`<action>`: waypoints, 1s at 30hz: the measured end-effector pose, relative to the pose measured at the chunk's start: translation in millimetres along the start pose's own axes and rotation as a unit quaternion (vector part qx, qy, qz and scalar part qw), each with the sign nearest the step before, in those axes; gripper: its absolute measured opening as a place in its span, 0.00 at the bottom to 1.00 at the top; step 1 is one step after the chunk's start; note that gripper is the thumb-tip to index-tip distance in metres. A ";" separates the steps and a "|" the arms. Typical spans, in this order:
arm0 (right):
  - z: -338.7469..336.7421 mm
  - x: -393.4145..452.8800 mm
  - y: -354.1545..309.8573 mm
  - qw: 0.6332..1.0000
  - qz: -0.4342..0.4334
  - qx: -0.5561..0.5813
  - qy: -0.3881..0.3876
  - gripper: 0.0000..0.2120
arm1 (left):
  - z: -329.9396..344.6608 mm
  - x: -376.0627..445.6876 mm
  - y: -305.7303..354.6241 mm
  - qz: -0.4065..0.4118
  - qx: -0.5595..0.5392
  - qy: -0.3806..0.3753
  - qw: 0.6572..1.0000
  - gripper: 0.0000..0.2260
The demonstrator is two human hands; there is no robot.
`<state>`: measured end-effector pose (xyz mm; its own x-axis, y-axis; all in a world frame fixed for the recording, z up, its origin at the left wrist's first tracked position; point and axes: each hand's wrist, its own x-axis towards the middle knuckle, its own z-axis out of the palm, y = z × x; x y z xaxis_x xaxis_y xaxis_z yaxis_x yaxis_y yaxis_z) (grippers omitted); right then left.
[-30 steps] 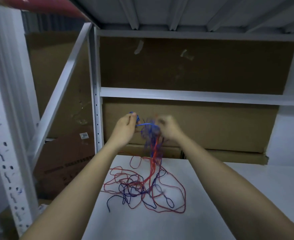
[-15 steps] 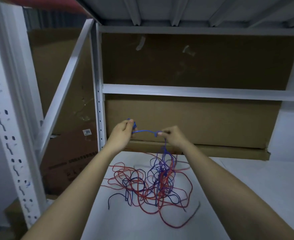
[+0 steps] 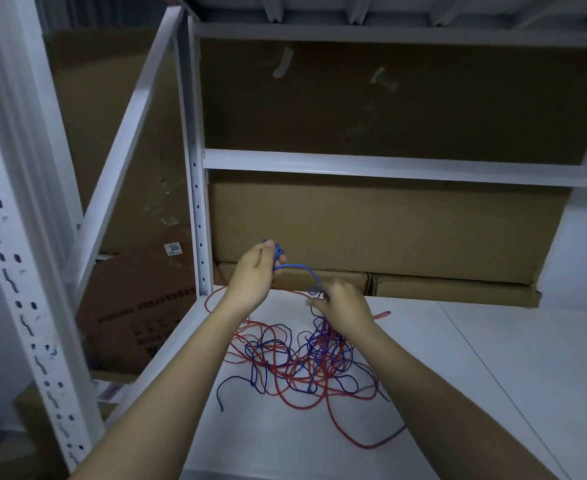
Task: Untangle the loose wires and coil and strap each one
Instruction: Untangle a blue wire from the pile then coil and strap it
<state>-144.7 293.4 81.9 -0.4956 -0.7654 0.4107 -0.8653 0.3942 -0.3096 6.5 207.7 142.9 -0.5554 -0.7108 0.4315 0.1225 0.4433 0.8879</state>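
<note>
A tangle of blue wire (image 3: 267,344) and red wire (image 3: 323,403) lies on the white shelf (image 3: 475,393). My left hand (image 3: 255,275) is raised above the shelf's back left corner and grips a small bunch of blue wire loops. From it a short blue strand (image 3: 302,270) arcs right and down to my right hand (image 3: 342,306), which pinches it just above the pile. More blue strands hang from my right hand into the tangle.
Cardboard boxes (image 3: 389,230) stand against the back of the shelf. A white perforated upright (image 3: 198,220) rises at the back left and another (image 3: 18,271) at the near left. A crossbeam (image 3: 389,166) runs above the hands.
My right hand has dropped lower, toward the pile, with the blue strand still in it. The lifted bundle has settled and spread on the shelf. My left hand has stayed about where it was.
</note>
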 end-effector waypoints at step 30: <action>-129.4 101.1 -27.9 0.949 0.023 0.277 0.150 0.11 | 11.5 50.3 44.8 0.040 -0.012 0.002 0.999 0.16</action>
<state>-180.3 270.9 243.0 -0.6036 -0.5414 0.5853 -0.7104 0.0320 -0.7030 -25.3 198.1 202.6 -0.5404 -0.6758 0.5012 0.1857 0.4852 0.8544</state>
